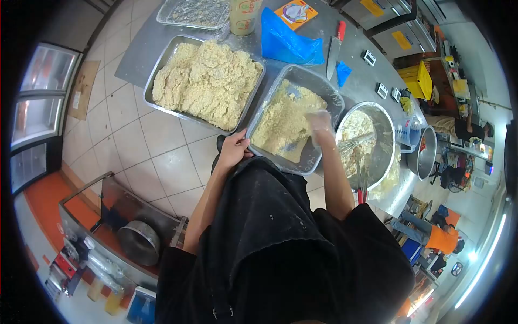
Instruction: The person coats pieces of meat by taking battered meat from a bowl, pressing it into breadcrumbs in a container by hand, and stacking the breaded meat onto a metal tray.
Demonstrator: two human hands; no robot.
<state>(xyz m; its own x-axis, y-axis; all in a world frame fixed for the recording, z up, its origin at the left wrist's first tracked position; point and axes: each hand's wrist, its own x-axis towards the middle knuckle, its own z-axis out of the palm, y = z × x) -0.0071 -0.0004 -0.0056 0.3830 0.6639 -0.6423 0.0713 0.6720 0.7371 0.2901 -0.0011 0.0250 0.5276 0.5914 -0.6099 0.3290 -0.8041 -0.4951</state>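
Note:
My left hand (pixel 235 149) grips the near left corner of a grey plastic tub (pixel 330 96), fingers closed on its rim. Loose pale breading crumbs (pixel 286 116) cover much of the tub's bottom. Inside its right side is my right hand (pixel 320 126), in a clear plastic glove, over the crumbs; motion smears its fingers. A metal tray (pixel 152 101) heaped with crumb-coated pieces (pixel 208 78) stands to the left of the tub. Close by on the right, a steel bowl (pixel 384 156) holds pale batter with a whisk (pixel 353 142) and red-handled tongs (pixel 362 181) in it.
On the steel table (pixel 137 59) are a wire-mesh tray (pixel 194 12), a container (pixel 245 16), a blue plastic bag (pixel 288 40), a red-handled knife (pixel 335 51) and small timers (pixel 369 58). Another steel bowl (pixel 426 154) stands farther right. Other people (pixel 442 239) are in the background.

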